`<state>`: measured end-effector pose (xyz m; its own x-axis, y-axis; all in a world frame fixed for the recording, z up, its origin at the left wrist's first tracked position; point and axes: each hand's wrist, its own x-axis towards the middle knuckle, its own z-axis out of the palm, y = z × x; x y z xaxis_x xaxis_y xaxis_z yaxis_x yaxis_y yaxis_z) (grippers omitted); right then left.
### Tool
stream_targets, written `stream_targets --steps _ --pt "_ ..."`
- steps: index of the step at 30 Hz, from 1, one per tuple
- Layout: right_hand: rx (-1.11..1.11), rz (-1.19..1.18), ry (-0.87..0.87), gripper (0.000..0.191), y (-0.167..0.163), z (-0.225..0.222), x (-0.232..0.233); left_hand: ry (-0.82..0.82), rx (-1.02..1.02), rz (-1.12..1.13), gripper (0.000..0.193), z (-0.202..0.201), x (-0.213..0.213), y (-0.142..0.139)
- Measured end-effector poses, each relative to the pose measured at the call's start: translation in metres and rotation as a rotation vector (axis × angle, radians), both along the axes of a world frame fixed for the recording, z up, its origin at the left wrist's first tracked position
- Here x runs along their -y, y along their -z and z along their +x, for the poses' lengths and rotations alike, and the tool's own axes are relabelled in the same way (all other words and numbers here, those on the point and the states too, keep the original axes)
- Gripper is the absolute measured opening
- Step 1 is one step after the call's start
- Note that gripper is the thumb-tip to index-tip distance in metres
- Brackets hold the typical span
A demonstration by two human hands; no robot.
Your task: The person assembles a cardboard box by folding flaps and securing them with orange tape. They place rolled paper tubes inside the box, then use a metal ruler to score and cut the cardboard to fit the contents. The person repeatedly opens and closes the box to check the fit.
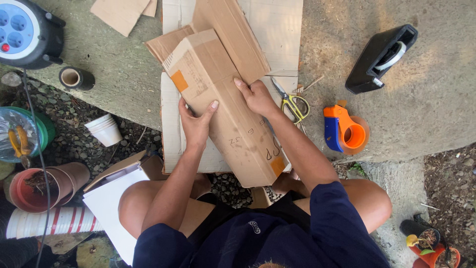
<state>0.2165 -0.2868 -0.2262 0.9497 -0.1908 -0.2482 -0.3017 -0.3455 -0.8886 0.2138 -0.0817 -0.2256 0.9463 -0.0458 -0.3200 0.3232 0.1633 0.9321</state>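
Underhand, long creased cardboard box [225,106].

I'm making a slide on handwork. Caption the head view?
Both hands, left and right, press a long cardboard box on flat cardboard sheets, scissors beside it.
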Motion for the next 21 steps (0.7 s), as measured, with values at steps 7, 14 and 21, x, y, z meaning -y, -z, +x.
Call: stream_targets --steps 7,14,21 --pt "0.055 0.338 0.087 0.048 -0.005 0.003 -0.025 0.075 0.081 0.543 0.114 0.009 -0.017 -0.057" --pt "-0.084 0.854 0.245 0.05 0.004 0.008 -0.068 0.182 0.256 0.962 0.134 0.026 -0.029 -0.07" --pt "-0.079 0.969 0.327 0.051 0.002 0.004 -0.059 0.101 0.421 1.103 0.134 0.023 -0.004 -0.045"
